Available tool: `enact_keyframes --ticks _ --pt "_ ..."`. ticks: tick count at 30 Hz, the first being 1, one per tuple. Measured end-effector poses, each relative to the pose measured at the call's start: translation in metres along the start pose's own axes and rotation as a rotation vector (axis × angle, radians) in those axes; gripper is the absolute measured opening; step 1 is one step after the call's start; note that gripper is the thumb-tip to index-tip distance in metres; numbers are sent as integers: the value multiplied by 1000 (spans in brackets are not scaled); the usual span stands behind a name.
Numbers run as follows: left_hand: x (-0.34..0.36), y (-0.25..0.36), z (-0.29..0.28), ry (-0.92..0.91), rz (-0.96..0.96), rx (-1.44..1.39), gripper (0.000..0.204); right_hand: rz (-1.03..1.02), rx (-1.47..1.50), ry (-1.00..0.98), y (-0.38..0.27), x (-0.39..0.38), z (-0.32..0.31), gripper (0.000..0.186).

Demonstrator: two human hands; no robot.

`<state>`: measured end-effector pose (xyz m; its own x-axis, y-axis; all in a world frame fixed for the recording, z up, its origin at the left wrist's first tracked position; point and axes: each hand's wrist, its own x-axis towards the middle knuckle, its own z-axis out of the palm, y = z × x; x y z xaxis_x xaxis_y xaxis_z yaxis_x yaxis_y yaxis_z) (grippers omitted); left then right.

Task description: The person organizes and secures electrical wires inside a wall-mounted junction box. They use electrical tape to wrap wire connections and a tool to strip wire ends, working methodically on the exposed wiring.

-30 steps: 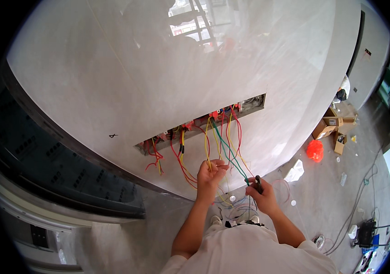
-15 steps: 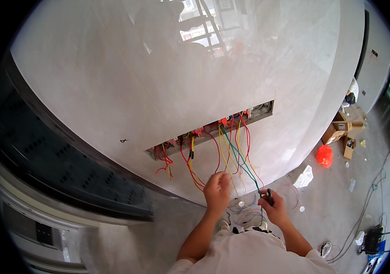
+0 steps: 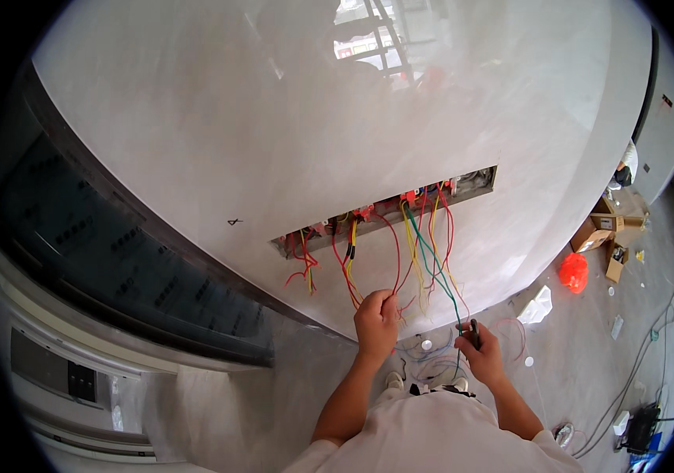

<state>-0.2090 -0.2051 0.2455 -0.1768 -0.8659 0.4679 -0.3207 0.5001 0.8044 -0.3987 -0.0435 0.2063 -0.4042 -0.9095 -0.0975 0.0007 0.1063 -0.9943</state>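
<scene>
L hand (image 3: 376,323): fingers curled in tight, thumb & index appear pinched on a red wire (image 3: 397,256); exact contact pt hidden, can't tell how firm. R hand (image 3: 482,353): closed round green wires (image 3: 439,275) plus a dark-handled tool (image 3: 475,334); tool's working end n/v.

Change, last sec: L was up at the yellow wires (image 3: 414,252), then came away below them; now it's at the red. Yellow hangs loose btwn my hands. R grip unchanged, same green, same tool. Means: red & green both in hand, one colour per side, kept apart; yellow out of my fingers for now.

Loc: all wires drop from the long slot (image 3: 475,189) in the pale wall (image 3: 431,118), in front of me. Red/yellow bundle w/ black tape (image 3: 350,251) hangs L of the red; lower part passes behind L hand, can't tell if touching. More loose wires (image 3: 431,366) on floor nr my feet.
</scene>
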Motion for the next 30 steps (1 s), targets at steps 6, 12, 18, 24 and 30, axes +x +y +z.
enact_keyframes --ticks 6,12,18,24,30 --pt "-3 -14 -16 219 -64 40 17 4 -91 8 1 -3 2 24" --pt "9 -31 -29 254 -36 41 38 10 -110 27 2 -5 9 24" --pt "14 -47 -30 101 -289 -464 32 56 -180 -45 6 -9 12 25" --pt "5 -33 -53 -35 -573 -944 23 50 -342 -74 35 -10 -6 24" --pt "5 -21 -64 -106 -646 -1019 25 14 -766 -53 69 -15 -29 23"
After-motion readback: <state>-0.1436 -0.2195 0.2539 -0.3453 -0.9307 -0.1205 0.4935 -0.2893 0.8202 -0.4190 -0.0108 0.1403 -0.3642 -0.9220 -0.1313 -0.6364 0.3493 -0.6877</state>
